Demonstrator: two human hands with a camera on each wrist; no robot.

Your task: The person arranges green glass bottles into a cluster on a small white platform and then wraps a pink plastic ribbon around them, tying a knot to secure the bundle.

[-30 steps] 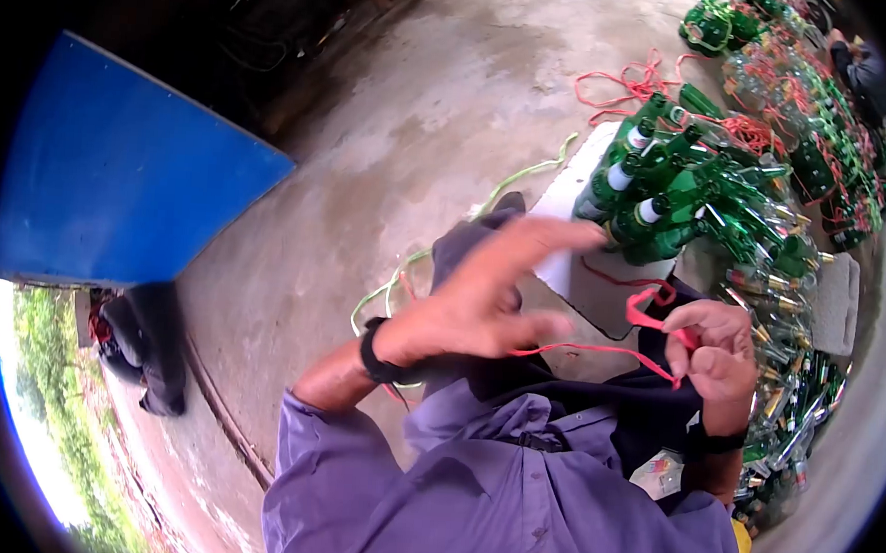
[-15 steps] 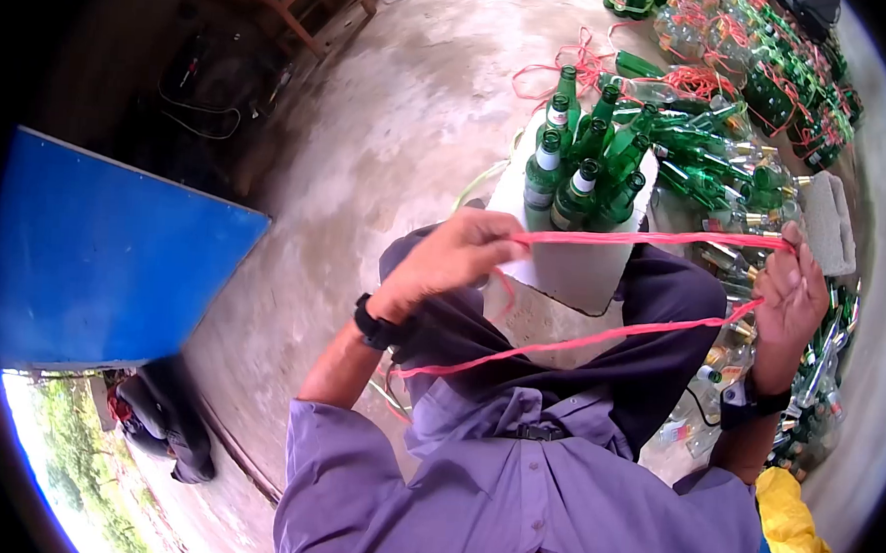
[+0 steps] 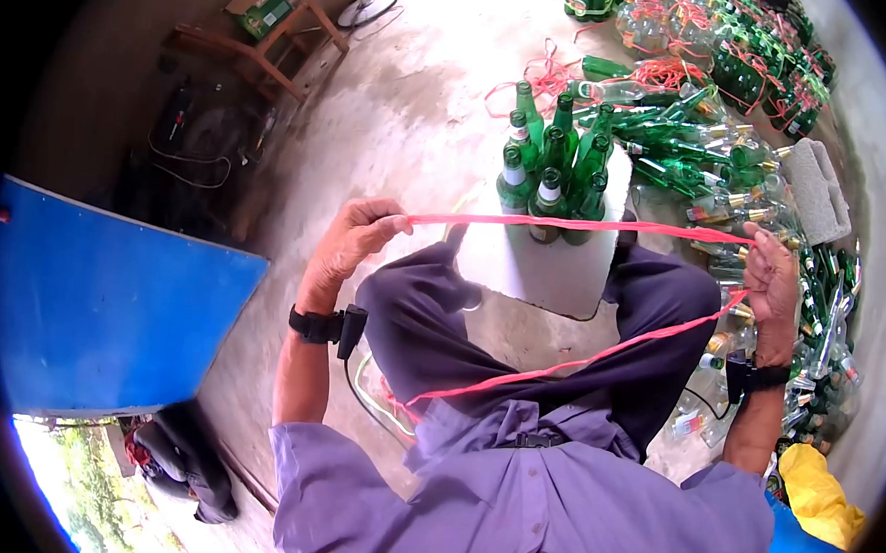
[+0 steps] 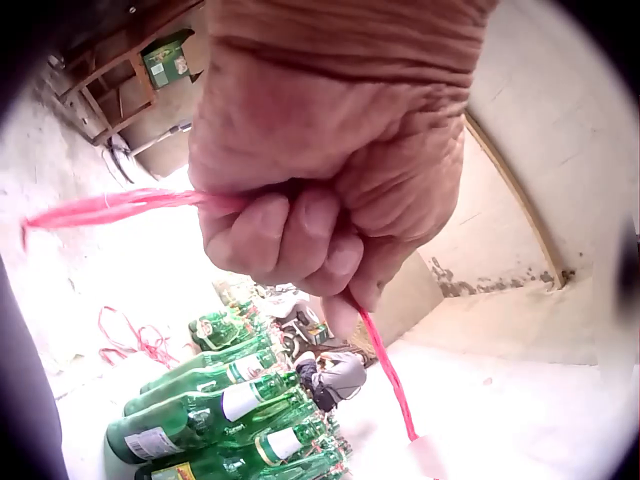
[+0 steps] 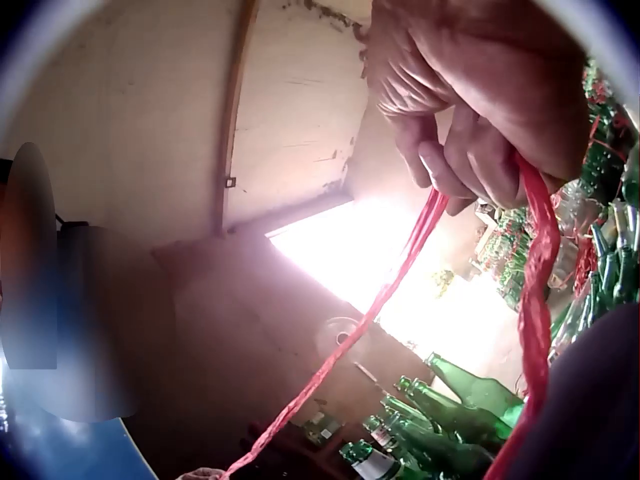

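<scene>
A red plastic cord (image 3: 586, 225) runs taut between both hands in the head view, in front of upright green bottles (image 3: 551, 187) on a white block (image 3: 563, 273). My left hand (image 3: 349, 247) pinches its left end; the left wrist view shows fingers curled round the cord (image 4: 385, 370) by the left hand (image 4: 320, 170). My right hand (image 3: 771, 279) grips the other end, and a second length hangs from it down to my lap. In the right wrist view two strands of cord (image 5: 538, 270) leave the curled fingers of the right hand (image 5: 480, 110).
Loose bottles (image 3: 689, 169) lie piled right of the block, beside a grey concrete block (image 3: 816, 191). Tied bottle bundles (image 3: 745, 52) stand behind. A blue panel (image 3: 121, 310) is at the left, a wooden stool (image 3: 275, 47) at the back left, a yellow cloth (image 3: 817, 496) at the lower right.
The left hand has taken hold of the cord and moved left, away from the right hand, drawing the upper strand straight. The right hand has moved right and up. The view has shifted.
</scene>
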